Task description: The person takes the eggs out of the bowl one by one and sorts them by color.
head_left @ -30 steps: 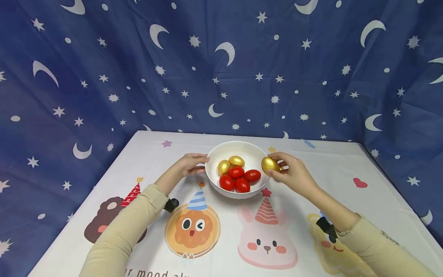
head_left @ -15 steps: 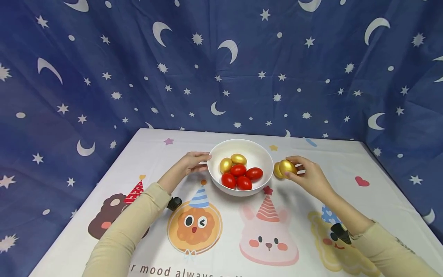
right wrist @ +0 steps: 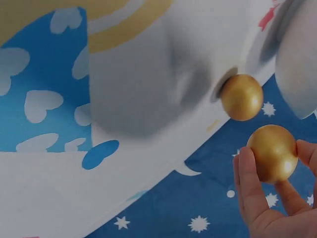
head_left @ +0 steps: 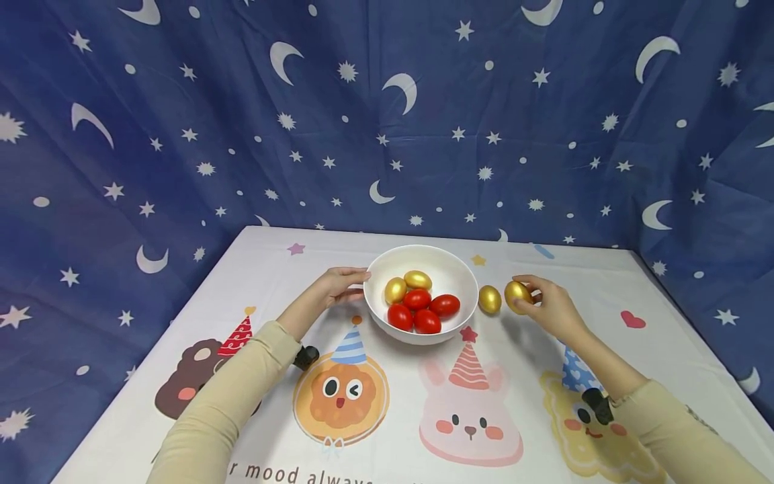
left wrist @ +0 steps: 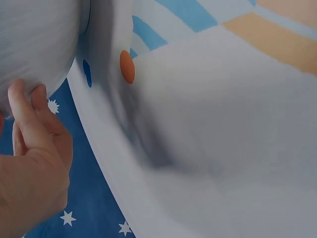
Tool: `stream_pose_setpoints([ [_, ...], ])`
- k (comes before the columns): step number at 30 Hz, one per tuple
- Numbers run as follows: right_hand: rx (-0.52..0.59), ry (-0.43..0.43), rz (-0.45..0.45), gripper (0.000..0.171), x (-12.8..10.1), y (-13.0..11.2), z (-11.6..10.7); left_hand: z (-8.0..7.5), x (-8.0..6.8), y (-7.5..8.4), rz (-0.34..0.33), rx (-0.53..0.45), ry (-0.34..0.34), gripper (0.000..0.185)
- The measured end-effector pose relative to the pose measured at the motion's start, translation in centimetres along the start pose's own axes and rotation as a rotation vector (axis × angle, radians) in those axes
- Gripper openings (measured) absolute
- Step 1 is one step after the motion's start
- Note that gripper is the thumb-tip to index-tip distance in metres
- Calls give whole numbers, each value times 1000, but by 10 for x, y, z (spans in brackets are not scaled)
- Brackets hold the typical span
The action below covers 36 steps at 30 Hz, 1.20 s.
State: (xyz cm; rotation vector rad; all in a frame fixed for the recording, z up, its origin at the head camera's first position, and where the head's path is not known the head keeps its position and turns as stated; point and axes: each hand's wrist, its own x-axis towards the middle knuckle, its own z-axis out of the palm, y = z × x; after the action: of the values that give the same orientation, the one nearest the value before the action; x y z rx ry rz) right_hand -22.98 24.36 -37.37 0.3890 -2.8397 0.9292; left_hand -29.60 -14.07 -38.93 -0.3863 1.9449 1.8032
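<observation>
A white bowl (head_left: pixel 453 265) stands mid-table, holding two gold eggs (head_left: pixel 396 290) and several red eggs (head_left: pixel 445 306). My left hand (head_left: pixel 336 286) holds it at the left side, one fingertip over the rim and other fingers against the outer wall; the left wrist view shows fingertips on the bowl's wall (left wrist: pixel 44 44). To the right, my right hand (head_left: pixel 553 308) pinches a gold egg (head_left: pixel 517 296) between thumb and fingers. Another gold egg (head_left: pixel 490 300) lies on the table between that hand and the bowl. Whether the pinched egg touches the table, I cannot tell.
A white tablecloth (head_left: pixel 387 403) printed with cartoon faces and party hats covers the table. Behind the table's back edge hangs a dark blue curtain (head_left: pixel 338 188) with moons and stars. Black camera mounts (head_left: pixel 306 357) sit at both wrists.
My right hand has moved right with the gold egg, from the bowl's right rim past the egg on the table, which now shows fully. The left hand stays at the bowl.
</observation>
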Motion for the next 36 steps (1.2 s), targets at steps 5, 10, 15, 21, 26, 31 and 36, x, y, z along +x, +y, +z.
stream_pose_setpoints([
  [5, -24, -3, 43, 43, 5, 8, 1, -1, 0, 1, -20, -8, -6, 47],
  [10, -32, -27, 58, 43, 13, 15, 2, -1, 1, 3, -17, -19, -14, 47],
  [15, -45, -70, 94, 44, 19, 23, 6, 0, 0, 0, -7, -17, -13, 48],
  [21, -31, -162, 147, 46, 31, 33, 8, 0, 0, -1, -5, -20, -5, 47],
  [26, -13, -226, 206, 47, 39, 40, 10, 0, 0, -1, -2, -24, -5, 47],
  [31, -5, -259, 208, 47, 43, 45, 15, 0, -1, 0, -7, -23, -1, 46],
  [36, -13, -263, 219, 46, 45, 47, 19, 0, 0, -1, -4, -25, -1, 46],
])
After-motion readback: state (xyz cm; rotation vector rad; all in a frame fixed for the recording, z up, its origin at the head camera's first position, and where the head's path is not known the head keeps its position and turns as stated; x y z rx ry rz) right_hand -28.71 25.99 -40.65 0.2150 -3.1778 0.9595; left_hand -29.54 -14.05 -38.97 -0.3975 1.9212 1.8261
